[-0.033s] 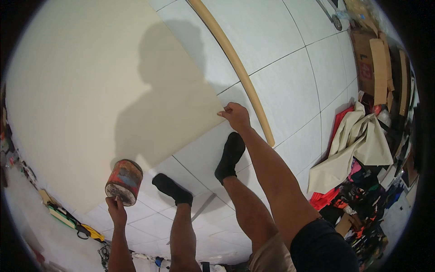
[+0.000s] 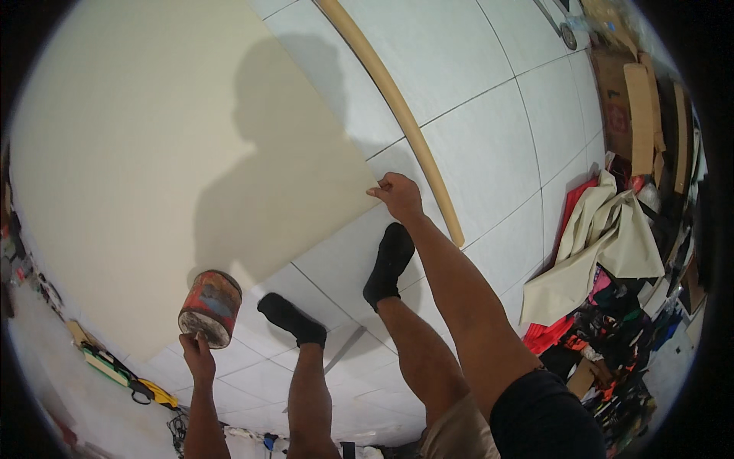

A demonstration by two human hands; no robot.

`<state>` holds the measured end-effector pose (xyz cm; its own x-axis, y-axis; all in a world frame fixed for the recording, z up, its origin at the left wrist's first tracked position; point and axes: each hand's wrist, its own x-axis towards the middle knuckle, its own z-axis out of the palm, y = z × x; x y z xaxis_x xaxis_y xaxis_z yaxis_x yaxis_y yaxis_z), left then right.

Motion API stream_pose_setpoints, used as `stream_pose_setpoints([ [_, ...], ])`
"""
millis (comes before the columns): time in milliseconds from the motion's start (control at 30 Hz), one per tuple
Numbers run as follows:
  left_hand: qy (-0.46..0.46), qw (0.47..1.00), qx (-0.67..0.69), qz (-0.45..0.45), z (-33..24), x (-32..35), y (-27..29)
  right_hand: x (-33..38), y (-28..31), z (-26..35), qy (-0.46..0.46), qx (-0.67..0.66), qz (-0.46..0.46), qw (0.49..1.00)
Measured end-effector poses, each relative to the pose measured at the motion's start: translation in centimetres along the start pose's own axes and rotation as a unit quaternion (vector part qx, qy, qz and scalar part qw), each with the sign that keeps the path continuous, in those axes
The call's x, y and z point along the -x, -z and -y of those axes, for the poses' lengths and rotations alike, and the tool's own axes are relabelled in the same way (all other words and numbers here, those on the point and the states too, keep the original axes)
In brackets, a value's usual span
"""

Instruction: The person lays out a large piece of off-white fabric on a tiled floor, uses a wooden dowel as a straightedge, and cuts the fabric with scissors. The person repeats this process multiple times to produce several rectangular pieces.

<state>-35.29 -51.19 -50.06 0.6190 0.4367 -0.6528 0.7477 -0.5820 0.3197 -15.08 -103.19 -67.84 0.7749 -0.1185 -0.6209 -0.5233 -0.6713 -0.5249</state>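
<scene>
A broad cream sheet [image 2: 138, 153] lies flat on the white tiled floor. My right hand [image 2: 397, 195] is at the sheet's near right corner, thumb and fingers pinched on its edge. On the left, a worn, round can [image 2: 212, 300] with red and grey-blue sides sits by the sheet's near edge, its whitish stained end facing me. My left hand [image 2: 196, 357] grips the near rim of this can, fingers closed. Between the hands are my two feet in black socks, one sock [image 2: 294, 320] close to the can and the other [image 2: 390, 260] below my right hand.
A long tan tube [image 2: 397, 107] lies on the floor right of the sheet. Farther right are a crumpled cream cloth [image 2: 592, 245], a heap of dark and coloured scraps [image 2: 612, 344] and cardboard [image 2: 641, 115]. Yellow and green items [image 2: 157, 392] and dark cables [image 2: 177, 432] line the lower left.
</scene>
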Motion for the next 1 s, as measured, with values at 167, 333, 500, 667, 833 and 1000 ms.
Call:
stream_pose_setpoints([
  [167, 0.023, 0.999, 0.025, -0.015, 1.7, -1.4, -0.1, -0.8, -0.2, 0.3, 0.016, -0.038, -0.007, 0.999],
  [333, 0.117, 0.991, 0.046, 0.049, 0.4, -2.0, 0.5, -0.4, 0.5, 1.1, 0.012, 0.019, -0.002, 1.0],
  [500, -0.009, 0.993, -0.115, 0.022, 0.0, -0.9, 0.8, 5.5, 1.8, 0.4, 0.0, 0.042, -0.022, 0.999],
  [667, -0.027, 0.993, -0.115, 0.023, -4.5, 7.8, 3.1, 20.4, 9.3, -4.4, -0.042, 0.162, 0.23, 0.959],
  [833, 0.128, 0.985, 0.008, 0.118, -9.9, 20.9, 8.7, 39.9, 19.7, -10.3, -0.129, 0.206, 0.284, 0.927],
  [1000, 0.018, 0.987, -0.015, 0.158, -23.1, 23.4, 14.6, 52.2, 24.6, -12.8, 0.095, 0.079, -0.068, 0.99],
])
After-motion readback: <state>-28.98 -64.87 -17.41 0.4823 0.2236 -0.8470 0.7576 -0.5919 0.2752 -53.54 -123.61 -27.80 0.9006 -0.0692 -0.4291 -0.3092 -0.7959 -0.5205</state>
